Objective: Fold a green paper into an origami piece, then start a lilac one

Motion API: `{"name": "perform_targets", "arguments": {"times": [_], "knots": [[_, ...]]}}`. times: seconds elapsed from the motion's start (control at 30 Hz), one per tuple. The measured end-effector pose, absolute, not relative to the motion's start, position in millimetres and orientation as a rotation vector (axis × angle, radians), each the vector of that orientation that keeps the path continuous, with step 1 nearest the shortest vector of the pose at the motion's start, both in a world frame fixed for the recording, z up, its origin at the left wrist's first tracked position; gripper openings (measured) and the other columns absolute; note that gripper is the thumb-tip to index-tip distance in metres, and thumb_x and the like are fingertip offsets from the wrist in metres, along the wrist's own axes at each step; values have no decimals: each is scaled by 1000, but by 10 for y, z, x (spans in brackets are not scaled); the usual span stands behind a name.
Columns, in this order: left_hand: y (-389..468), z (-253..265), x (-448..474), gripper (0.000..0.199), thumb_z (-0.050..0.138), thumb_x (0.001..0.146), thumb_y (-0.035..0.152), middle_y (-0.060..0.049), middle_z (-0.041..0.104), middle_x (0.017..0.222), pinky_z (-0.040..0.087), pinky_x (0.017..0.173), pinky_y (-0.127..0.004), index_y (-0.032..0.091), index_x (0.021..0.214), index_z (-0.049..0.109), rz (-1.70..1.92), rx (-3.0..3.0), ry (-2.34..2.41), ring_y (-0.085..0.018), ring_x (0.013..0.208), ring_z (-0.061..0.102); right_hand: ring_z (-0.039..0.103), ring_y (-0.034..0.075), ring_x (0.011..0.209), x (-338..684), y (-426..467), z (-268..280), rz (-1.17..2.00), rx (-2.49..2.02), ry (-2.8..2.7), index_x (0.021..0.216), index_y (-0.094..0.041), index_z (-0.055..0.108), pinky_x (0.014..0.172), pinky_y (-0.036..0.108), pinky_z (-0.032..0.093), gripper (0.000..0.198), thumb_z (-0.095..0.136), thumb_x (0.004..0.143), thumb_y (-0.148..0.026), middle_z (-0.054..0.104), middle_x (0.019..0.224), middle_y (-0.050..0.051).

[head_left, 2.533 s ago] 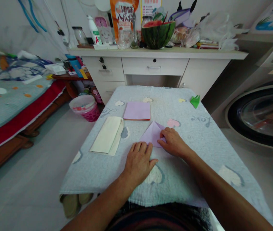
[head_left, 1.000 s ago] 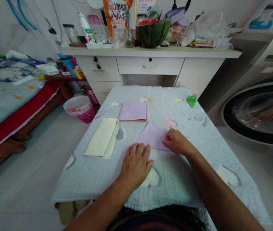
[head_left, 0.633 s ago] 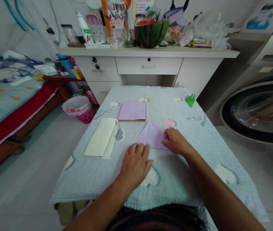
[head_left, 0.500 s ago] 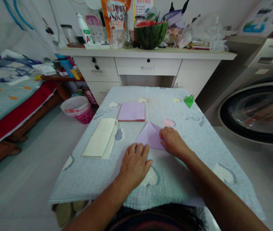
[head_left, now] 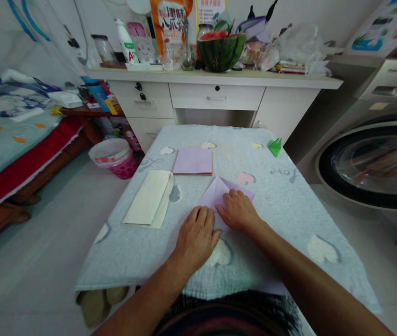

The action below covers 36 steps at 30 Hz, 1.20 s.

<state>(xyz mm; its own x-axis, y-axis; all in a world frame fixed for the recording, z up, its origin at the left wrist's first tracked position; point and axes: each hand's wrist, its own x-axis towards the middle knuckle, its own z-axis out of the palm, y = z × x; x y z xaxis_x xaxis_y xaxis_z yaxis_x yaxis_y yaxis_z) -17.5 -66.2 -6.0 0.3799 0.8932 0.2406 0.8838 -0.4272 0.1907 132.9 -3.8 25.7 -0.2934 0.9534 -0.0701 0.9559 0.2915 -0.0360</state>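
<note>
A sheet of purple origami paper [head_left: 211, 192], folded with its peak pointing away from me, lies on the cloth-covered table. My left hand [head_left: 197, 233] rests at its lower left edge, the fingers stretched flat and the thumb apart. On the middle of the sheet, the curled fingers of my right hand [head_left: 237, 210] press down and pinch the paper. They cover much of its lower right part, while a right corner shows beyond the knuckles. Whether a flap is caught under the fingertips is hidden.
Behind the sheet lies a purple-topped paper stack [head_left: 193, 161]. A folded cream sheet [head_left: 147, 198] is to the left, and a small green folded paper [head_left: 274, 147] sits at the far right corner. A white desk [head_left: 216, 79] stands beyond the table [head_left: 289, 219].
My right hand has moved left from the sheet's right side onto its middle, uncovering the right corner. My left hand has stayed nearly in place.
</note>
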Motion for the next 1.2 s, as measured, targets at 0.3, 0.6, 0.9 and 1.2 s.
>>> {"name": "perform_targets", "arguments": {"times": [0.3, 0.6, 0.9, 1.2], "knots": [[-666, -11, -183, 46, 63, 83, 33, -12, 58, 110, 47, 95, -43, 10, 122, 51, 516, 2552, 1662, -28, 107, 52, 51, 34, 102, 1167, -109, 211, -117, 2134, 2308, 107, -12, 60, 82, 44, 42, 56, 46, 86, -61, 56, 109, 21], [-692, -24, -163, 42, 61, 84, 30, -12, 57, 108, 45, 98, -44, 10, 120, 52, 524, 2531, 1690, -27, 106, 51, 51, 33, 100, 1189, -120, 139, -31, 2144, 2335, 108, -12, 54, 83, 44, 40, 60, 44, 85, -67, 56, 108, 20], [-685, 0, -177, 43, 58, 86, 32, -10, 54, 111, 45, 95, -43, 17, 126, 50, 446, 2577, 1688, -26, 106, 49, 48, 31, 101, 1356, -177, 151, -92, 2069, 2435, 110, -17, 51, 84, 42, 36, 40, 49, 88, -49, 55, 108, 14], [-683, -25, -193, 46, 57, 87, 34, -11, 54, 116, 44, 97, -43, 16, 129, 48, 399, 2598, 1706, -27, 111, 47, 47, 28, 99, 1627, -274, 128, -123, 2091, 2470, 116, -20, 50, 82, 39, 34, 35, 52, 87, -40, 53, 107, 11]]}}
